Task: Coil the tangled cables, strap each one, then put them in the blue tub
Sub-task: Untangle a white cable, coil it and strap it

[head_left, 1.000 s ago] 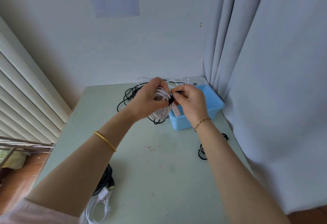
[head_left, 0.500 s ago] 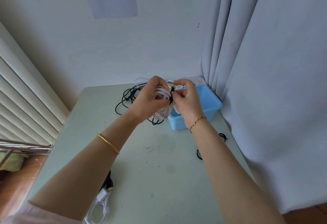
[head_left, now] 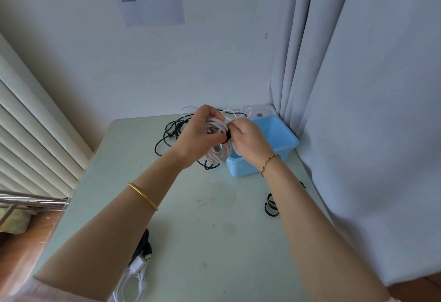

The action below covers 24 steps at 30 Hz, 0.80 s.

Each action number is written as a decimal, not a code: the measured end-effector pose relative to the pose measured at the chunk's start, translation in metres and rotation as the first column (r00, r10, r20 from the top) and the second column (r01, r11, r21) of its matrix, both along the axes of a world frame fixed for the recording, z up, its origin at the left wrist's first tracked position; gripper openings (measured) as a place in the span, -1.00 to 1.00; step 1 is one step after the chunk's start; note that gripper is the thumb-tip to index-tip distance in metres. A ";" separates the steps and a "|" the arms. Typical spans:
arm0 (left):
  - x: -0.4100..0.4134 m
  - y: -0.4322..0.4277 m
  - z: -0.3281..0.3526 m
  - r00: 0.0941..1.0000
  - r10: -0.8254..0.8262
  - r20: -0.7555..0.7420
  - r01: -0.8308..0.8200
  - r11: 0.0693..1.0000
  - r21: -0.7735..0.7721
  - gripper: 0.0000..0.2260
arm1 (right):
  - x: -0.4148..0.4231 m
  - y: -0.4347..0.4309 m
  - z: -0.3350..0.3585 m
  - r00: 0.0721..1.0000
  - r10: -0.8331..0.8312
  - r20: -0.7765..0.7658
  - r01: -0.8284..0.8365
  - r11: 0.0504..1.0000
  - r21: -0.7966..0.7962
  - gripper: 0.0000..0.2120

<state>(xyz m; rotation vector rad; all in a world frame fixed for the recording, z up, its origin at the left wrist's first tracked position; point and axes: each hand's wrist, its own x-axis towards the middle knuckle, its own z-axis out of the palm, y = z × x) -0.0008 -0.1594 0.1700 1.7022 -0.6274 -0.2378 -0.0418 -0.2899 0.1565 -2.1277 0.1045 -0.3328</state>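
Head view: white cable coil (head_left: 218, 155) held just left of the blue tub (head_left: 285, 140), above the desk (head_left: 191, 230). Left hand (head_left: 198, 134) has a closed grip round the loops, so they cannot spring apart; right hand (head_left: 248, 142) pinches the black strap (head_left: 228, 136) on the coil, probably fastening it. The tub's visible interior shows no cable. Tangled black cable (head_left: 170, 132) lies left of the tub, and spare straps (head_left: 272, 207) lie on its near side.

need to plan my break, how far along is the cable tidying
Done: the white cable is coiled, gripped by the left hand. In hand: the right hand pinches a black strap against it. Left: the blue tub shows no cables in its visible part, a black cable lies tangled behind, more cables wait at the near edge, and spare straps lie beside the right forearm.
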 end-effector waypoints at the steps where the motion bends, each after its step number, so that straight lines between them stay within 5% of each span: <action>1: 0.001 0.001 -0.001 1.000 -0.007 -0.017 0.007 1.000 0.000 -0.68 | 0.001 -0.001 -0.001 1.000 0.010 -0.022 -0.009 0.999 0.037 -0.70; 9: 0.003 0.009 -0.005 0.991 -0.043 -0.127 0.043 0.999 -0.003 -0.70 | 0.005 0.000 -0.011 0.979 0.116 -0.168 -0.032 0.900 0.435 -0.73; 12: 0.003 0.011 -0.007 0.989 -0.081 -0.125 0.083 0.997 0.004 -0.72 | 0.003 0.002 -0.011 0.977 0.118 -0.179 -0.026 0.895 0.446 -0.79; 15: 0.002 0.011 -0.009 0.988 -0.083 -0.128 0.087 0.996 0.029 -0.73 | 0.004 0.002 -0.017 0.969 0.122 -0.213 0.012 0.842 0.540 -0.65; 24: 0.007 0.022 -0.028 0.925 -0.069 -0.374 0.026 0.993 -0.119 -0.74 | 0.001 0.001 -0.034 0.952 0.123 -0.281 0.084 0.778 0.623 -0.58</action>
